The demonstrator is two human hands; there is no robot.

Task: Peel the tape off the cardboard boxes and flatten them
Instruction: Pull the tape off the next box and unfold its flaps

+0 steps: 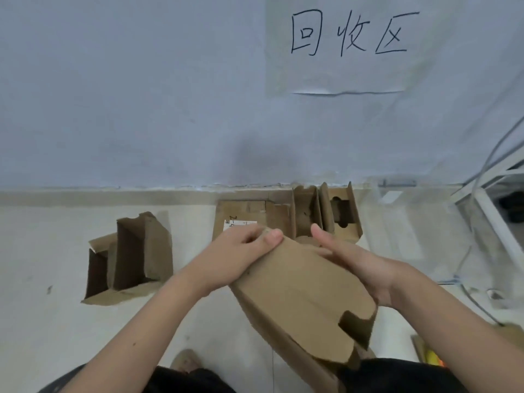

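Far left on the floor (pixel 42 251): an open brown box (pixel 133 256), standing up, flaps loose, still to be squashed. Well apart from both hands.

Next, the left hand (pixel 241 251), up at the top corner of the held cardboard piece (pixel 300 296). Thumb on the front face, fingers curled round the edge; a grasping grip on that corner. Cannot tell if any tape sits under those fingers.

In the middle, the held cardboard piece, up off the floor and tilted, just in front of the lap. Mostly flat by now, with a cut-out notch near the bottom right. No tape to be seen on the side facing up.

Behind it, by the wall (pixel 141 95), a flat box with a white label (pixel 243 219) lying on the floor. Just beside that, more folded cardboard (pixel 326 217) standing against the wall.

Then the right hand (pixel 360 265), on the right edge of the held piece. Thumb up and free, fingers wrapped behind; also a grasping grip.

High on the wall, a paper sign (pixel 348 46) with black writing. Far right, a white frame (pixel 487 211) and some cables (pixel 467 177).

Step in hand, most likely: pressing this piece flat. Next, probably: fold the last bits down, push both sides together, lay it on the flat pile by the wall. Then the open brown box on the left.
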